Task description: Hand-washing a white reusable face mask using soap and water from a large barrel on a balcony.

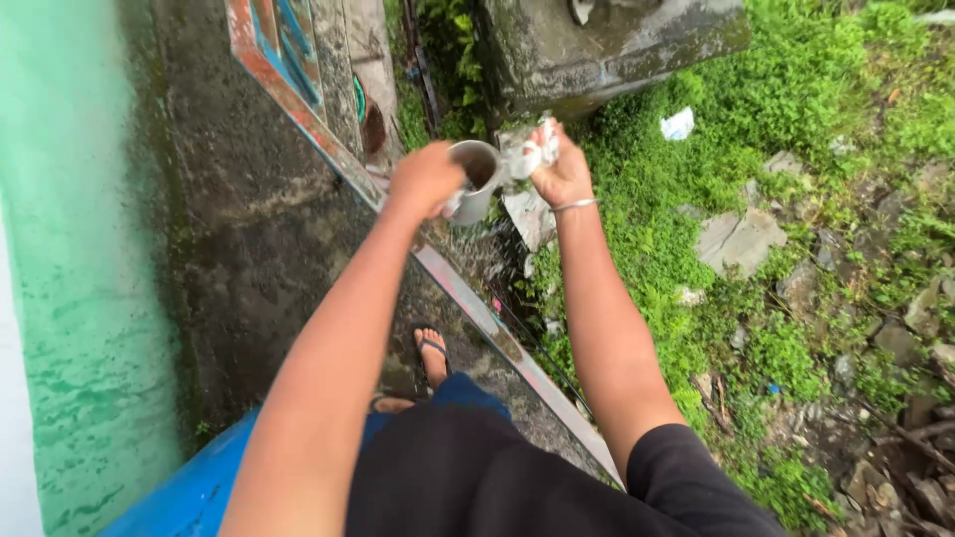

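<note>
Item: steel mug point(476, 179), held out past the painted ledge edge point(468, 298) over the grass point(796, 89). Left hand point(426, 179) clenched around its handle side; right hand point(559, 171) clutching a crumpled white wrapper point(527, 154) at the rim. Step, by judgement: emptying or wiping at the mouth; next calls for a steady tilt. Long axis near upright, mouth facing up and slightly right.

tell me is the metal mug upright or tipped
Tipped: the metal mug in the left hand leans toward the right hand, its mouth facing sideways.
</note>
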